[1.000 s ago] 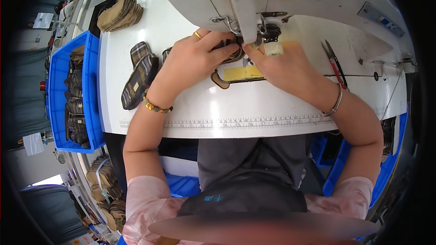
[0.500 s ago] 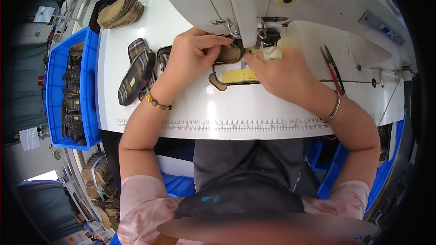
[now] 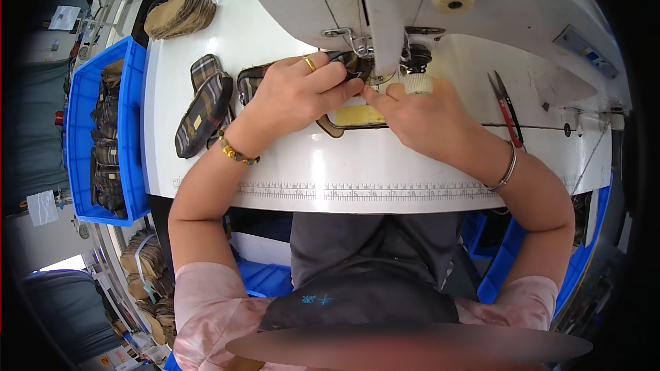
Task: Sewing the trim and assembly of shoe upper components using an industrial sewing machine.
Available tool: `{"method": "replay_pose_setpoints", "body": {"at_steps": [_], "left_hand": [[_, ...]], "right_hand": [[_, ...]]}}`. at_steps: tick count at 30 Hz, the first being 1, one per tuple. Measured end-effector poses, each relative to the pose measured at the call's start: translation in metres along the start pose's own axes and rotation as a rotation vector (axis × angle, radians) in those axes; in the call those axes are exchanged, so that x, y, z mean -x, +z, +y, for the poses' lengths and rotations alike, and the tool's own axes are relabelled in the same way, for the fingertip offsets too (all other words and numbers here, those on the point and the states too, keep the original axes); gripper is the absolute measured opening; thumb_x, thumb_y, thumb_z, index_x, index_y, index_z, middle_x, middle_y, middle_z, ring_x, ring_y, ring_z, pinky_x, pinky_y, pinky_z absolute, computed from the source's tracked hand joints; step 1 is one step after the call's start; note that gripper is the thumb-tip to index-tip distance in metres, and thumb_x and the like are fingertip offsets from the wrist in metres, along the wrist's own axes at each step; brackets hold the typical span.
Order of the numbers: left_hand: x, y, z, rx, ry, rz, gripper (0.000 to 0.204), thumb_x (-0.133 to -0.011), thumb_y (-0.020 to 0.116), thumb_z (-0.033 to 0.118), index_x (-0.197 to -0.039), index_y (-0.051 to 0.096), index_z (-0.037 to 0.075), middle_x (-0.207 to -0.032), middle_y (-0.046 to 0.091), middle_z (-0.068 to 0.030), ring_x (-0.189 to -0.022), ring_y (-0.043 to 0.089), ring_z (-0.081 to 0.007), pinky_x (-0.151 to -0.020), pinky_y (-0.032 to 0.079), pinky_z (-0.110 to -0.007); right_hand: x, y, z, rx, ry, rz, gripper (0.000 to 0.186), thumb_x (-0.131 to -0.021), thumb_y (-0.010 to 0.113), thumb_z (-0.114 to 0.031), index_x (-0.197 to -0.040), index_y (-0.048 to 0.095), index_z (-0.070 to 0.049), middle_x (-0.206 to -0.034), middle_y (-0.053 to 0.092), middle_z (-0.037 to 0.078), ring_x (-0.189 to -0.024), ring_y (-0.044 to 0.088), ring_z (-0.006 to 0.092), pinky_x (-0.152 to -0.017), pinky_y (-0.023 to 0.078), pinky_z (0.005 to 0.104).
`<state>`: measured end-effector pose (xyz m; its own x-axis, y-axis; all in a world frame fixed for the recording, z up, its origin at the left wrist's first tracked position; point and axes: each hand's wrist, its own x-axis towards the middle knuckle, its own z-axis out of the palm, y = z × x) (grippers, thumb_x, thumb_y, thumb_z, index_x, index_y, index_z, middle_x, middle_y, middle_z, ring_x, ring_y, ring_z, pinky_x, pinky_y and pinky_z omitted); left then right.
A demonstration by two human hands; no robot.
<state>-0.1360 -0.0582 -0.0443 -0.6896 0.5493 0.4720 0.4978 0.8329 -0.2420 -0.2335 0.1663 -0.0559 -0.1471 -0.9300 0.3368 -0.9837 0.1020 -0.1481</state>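
Note:
Under the sewing machine head (image 3: 385, 7) lies a plaid slipper (image 3: 251, 81) with dark edging; its far end is hidden by my fingers. My left hand (image 3: 299, 93), with a ring and a beaded bracelet, is closed on the slipper's near edge, thumb and index finger pinched beside the needle area. My right hand (image 3: 433, 120) comes in from the right, fingers bent, its fingertips closed at the same edge almost touching the left ones. A tan rounded piece with dark edging (image 3: 333, 128) shows below them, beside a yellow strip (image 3: 359, 116) on the machine bed.
Finished-looking plaid slippers (image 3: 205, 113) lie left of my hand. Tan sole-shaped pieces (image 3: 180, 12) are stacked at the far left. A blue crate (image 3: 141, 130) of slippers stands beside the white table (image 3: 412, 165). Red-handled thread snips (image 3: 507, 111) lie on the right.
My left hand has turned over and moved right along the slipper, its fingers now curled into a pinch. More of the plaid slipper shows behind it. My right fingertips have shifted slightly.

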Motion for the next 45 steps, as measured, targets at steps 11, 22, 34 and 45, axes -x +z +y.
{"method": "replay_pose_setpoints", "body": {"at_steps": [11, 22, 34, 45], "left_hand": [[-0.008, 0.003, 0.016, 0.602, -0.635, -0.042, 0.024, -0.073, 0.076, 0.001, -0.092, 0.08, 0.014, -0.079, 0.063, 0.0, -0.074, 0.061, -0.019, -0.065, 0.051, -0.031], [-0.012, 0.004, 0.013, 0.67, -0.654, -0.086, 0.021, -0.076, 0.072, 0.001, -0.092, 0.079, 0.011, -0.075, 0.059, -0.0037, -0.065, 0.058, -0.021, -0.061, 0.047, -0.031], [-0.013, 0.009, 0.013, 0.546, -0.662, -0.076, 0.019, -0.082, 0.073, 0.003, -0.098, 0.079, 0.009, -0.08, 0.068, -0.0085, -0.072, 0.062, -0.0234, -0.065, 0.051, -0.033], [-0.017, 0.002, 0.008, 0.548, -0.685, -0.102, 0.02, -0.078, 0.074, 0.006, -0.096, 0.08, 0.012, -0.086, 0.072, -0.0113, -0.076, 0.068, -0.0285, -0.067, 0.054, -0.036]], "right_hand": [[-0.001, -0.003, -0.002, -0.006, 0.005, 0.018, 0.018, -0.08, 0.062, -0.008, -0.096, 0.07, -0.004, -0.06, 0.063, 0.007, -0.054, 0.066, 0.0219, -0.048, 0.049, 0.0347], [-0.002, -0.002, -0.002, -0.011, -0.001, 0.045, 0.012, -0.078, 0.064, -0.007, -0.089, 0.067, -0.004, -0.057, 0.061, 0.007, -0.053, 0.065, 0.0223, -0.046, 0.048, 0.0349], [-0.002, 0.002, 0.0, 0.045, 0.022, 0.053, 0.021, -0.084, 0.064, -0.01, -0.102, 0.072, -0.005, -0.057, 0.061, 0.007, -0.052, 0.064, 0.0224, -0.046, 0.047, 0.0345], [-0.003, 0.004, 0.005, -0.019, 0.032, 0.065, 0.015, -0.086, 0.063, -0.011, -0.094, 0.074, -0.007, -0.066, 0.064, 0.01, -0.058, 0.066, 0.0259, -0.05, 0.05, 0.0367]]}}
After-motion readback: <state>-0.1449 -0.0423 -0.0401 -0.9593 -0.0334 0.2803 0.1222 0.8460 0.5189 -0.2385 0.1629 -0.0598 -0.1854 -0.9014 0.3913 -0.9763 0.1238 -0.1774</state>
